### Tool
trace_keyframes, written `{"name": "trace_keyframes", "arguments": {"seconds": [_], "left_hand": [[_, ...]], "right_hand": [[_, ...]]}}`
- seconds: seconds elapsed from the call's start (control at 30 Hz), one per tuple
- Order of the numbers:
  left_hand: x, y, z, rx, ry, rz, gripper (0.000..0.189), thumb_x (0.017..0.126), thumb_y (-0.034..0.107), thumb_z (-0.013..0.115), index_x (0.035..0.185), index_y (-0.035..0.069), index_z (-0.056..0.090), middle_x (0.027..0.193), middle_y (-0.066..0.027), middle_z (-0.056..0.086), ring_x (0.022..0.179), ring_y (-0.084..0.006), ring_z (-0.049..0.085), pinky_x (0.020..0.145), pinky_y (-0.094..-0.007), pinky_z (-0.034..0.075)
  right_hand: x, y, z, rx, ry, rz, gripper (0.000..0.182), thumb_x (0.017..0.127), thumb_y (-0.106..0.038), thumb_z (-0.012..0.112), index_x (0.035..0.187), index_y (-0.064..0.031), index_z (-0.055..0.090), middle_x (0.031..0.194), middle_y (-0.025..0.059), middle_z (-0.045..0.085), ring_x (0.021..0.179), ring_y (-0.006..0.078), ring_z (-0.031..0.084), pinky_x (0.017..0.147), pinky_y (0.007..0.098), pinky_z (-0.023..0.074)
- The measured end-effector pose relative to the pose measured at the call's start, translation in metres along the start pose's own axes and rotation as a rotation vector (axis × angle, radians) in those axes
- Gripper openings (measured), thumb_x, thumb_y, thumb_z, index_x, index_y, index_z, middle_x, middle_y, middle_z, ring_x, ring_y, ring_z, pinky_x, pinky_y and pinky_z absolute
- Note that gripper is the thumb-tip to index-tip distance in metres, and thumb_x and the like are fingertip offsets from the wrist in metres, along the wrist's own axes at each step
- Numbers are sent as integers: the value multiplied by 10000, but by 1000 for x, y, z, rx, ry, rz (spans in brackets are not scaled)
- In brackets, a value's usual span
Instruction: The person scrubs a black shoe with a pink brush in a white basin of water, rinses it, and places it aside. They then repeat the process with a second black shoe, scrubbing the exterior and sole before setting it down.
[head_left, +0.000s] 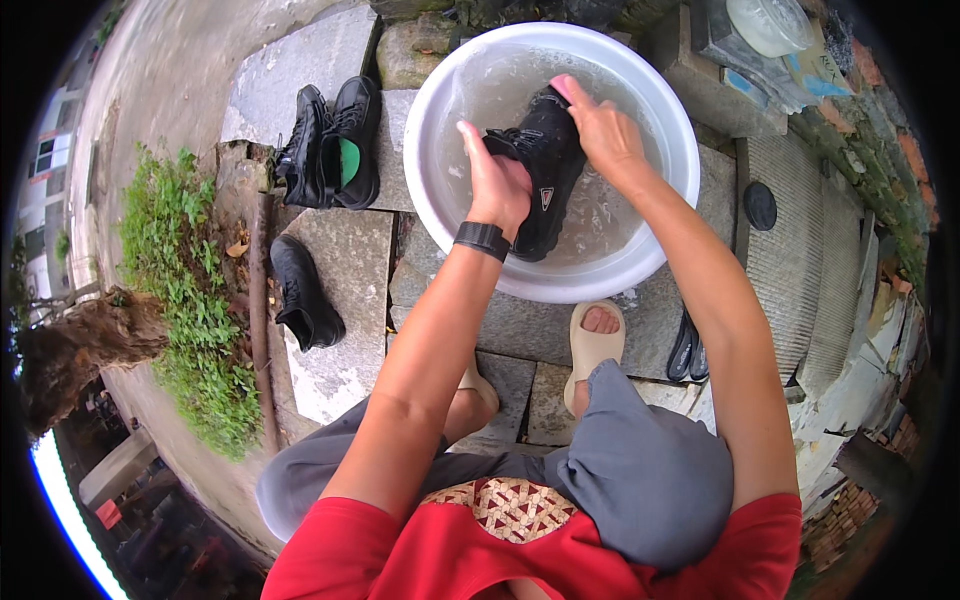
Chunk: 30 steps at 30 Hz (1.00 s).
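Note:
A black lace-up shoe (556, 172) is held above soapy, cloudy water in a white plastic basin (420, 161). My left hand (499, 180) is at the shoe's opening, with its thumb outside and its other fingers hidden in or behind the shoe. My right hand (604, 131) grips a pink object (559, 85), perhaps a brush, against the toe of the shoe. Its bristles, if any, are hidden. A dark band circles my left wrist.
A pair of black shoes (355, 142) and a single black shoe (305, 289) stand on stone slabs to the left. Insoles (683, 349) lie right of my feet. A round black object (760, 206) rests on a ribbed slab. A plastic tub (772, 26) stands upper right.

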<state>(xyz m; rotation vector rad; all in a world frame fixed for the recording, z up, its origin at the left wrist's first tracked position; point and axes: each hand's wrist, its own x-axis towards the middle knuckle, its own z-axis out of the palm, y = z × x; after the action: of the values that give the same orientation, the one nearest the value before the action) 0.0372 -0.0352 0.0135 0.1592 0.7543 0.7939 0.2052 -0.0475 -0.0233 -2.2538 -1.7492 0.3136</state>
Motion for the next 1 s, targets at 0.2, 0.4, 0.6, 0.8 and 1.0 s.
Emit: {"name": "trace_keyframes", "arguments": {"seconds": [0.2,0.4,0.6,0.8,1.0], "left_hand": [[39,-8,-48,-34,252,-4,257,848,224,539,976,1,550,959,-116,616,880,-232,610,820,-318,504],[19,-14,-15,77,277,195,32,715,-4,543,688,14,542,699,-41,540,607,-143,522,547,-263,408],[21,-22,-35,131,133,-7,154,735,-55,517,884,-33,546,849,-102,588,794,-227,603,701,-328,496],[6,-17,-28,191,251,44,372,703,-46,534,1056,56,475,701,0,413,499,-99,371,448,-254,295],[-3,-20,-11,287,292,-6,413,730,-104,503,1125,2,452,942,-108,566,852,-228,586,745,-314,471]], "right_hand": [[-14,26,41,116,66,274,404,941,-201,402,1344,-175,407,1014,299,615,971,465,585,897,542,420],[-7,37,27,388,161,193,479,955,-258,402,1426,-210,336,1095,238,615,958,442,602,877,518,445],[12,-5,-3,9,93,94,439,961,-269,446,1391,-272,357,890,305,594,837,465,615,712,529,496],[-16,-35,11,173,-49,-12,438,964,-242,427,1396,-240,354,950,302,605,873,479,604,767,558,471],[9,-6,-21,163,-52,207,457,956,-245,448,1397,-201,335,885,311,605,816,488,608,716,553,479]]}}
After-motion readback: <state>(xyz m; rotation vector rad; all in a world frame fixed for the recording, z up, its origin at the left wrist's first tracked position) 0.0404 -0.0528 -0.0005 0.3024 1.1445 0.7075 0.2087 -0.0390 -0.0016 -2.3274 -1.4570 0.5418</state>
